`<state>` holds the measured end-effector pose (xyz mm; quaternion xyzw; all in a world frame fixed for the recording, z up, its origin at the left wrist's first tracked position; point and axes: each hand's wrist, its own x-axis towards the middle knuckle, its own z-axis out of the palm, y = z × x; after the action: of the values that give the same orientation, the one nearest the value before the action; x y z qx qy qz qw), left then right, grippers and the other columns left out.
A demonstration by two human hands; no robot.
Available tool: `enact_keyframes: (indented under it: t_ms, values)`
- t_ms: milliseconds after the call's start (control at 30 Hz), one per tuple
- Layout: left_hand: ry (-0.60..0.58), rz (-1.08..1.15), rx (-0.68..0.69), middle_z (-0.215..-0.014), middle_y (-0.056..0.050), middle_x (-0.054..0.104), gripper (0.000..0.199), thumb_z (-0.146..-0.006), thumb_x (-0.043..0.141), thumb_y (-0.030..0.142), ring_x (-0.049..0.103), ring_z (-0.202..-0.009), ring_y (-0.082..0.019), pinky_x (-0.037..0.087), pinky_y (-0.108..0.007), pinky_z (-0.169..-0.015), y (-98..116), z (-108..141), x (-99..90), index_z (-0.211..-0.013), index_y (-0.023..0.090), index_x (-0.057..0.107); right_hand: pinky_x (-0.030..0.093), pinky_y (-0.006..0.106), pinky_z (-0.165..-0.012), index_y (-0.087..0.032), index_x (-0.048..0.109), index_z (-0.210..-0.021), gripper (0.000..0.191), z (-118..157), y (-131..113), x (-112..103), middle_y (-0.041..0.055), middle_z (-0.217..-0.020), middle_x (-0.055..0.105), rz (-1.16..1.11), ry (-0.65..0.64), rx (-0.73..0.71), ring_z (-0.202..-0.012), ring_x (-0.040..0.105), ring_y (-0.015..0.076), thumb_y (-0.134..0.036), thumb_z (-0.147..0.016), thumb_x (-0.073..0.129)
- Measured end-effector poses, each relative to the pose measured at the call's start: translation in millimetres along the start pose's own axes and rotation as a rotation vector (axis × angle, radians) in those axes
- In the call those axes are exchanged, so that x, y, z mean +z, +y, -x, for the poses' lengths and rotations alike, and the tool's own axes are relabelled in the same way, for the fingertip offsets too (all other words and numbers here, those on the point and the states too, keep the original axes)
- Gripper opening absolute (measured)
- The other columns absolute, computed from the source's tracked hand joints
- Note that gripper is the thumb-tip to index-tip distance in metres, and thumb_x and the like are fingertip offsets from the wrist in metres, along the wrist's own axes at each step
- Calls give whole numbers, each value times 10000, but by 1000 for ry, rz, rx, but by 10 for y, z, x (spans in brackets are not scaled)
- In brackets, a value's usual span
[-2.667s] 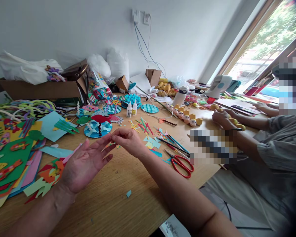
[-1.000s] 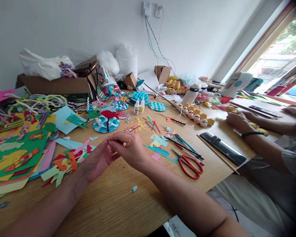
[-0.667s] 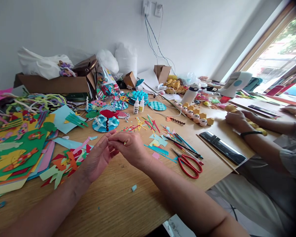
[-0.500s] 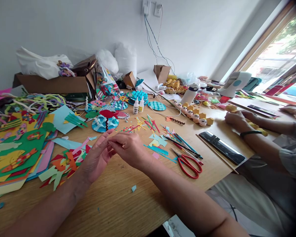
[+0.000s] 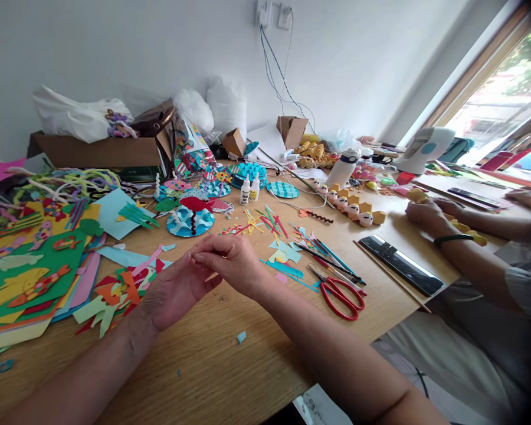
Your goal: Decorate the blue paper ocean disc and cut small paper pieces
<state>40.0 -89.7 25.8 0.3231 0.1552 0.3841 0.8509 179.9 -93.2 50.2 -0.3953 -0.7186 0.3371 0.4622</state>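
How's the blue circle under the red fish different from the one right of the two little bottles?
The fish circle has a red fish above it; the other circle has none. The fish circle shows paler waves; the other circle looks evenly turquoise. Both look round.

Glaring daylight from the right-hand window [image 5: 498, 97]

Craft room: scissors [image 5: 329, 285], paper scraps [image 5: 128, 287]
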Motion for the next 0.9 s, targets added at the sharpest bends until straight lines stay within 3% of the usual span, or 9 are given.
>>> enact_keyframes:
  t_ms: [167, 433, 567, 733, 900]
  values:
    - [87, -10, 38, -1119, -12, 656, 264, -843, 557, 314, 586, -971, -153, 470, -279, -803, -4, -18, -12, -1087, 244, 632, 447, 180, -611, -167, 694, -770, 91, -7, 26, -5, 6, -752, 688, 82, 12, -69, -664, 619, 97, -139, -796, 611]
    - [236, -93, 121, -996, 15, 673, 331, -842, 562, 226, 617, -874, -111, 483, -215, -732, -1, -19, 31, -1169, 279, 561, 403, 198, -608, -160, 643, -727, 195, 44, -37, -30, 27, -716, 643, 436, -21, -206, -651, 565, 101, -113, -838, 489]
    - [177, -40, 67, -1070, 13, 669, 298, -864, 522, 236, 613, -933, -125, 479, -224, -759, -9, -4, 52, -1155, 274, 576, 363, 197, -555, -158, 595, -620, 192, 46, -29, -23, 7, -653, 596, 434, 1, -243, -611, 519, 95, -93, -775, 502]
    - [7, -17, -2, -1120, -32, 659, 254, -839, 539, 305, 568, -1044, -193, 452, -311, -843, -31, 3, 25, -1048, 212, 649, 406, 176, -584, -168, 635, -709, 130, 17, -9, -19, -19, -674, 624, 154, 6, -96, -635, 562, 87, -98, -757, 537]
    - [-26, -9, -19, -1142, -37, 650, 271, -821, 555, 336, 554, -1046, -202, 434, -342, -864, -26, 15, 1, -1036, 205, 655, 444, 190, -646, -176, 662, -745, 126, 3, -36, -31, -5, -728, 661, 138, -24, -68, -683, 600, 97, -130, -806, 561]
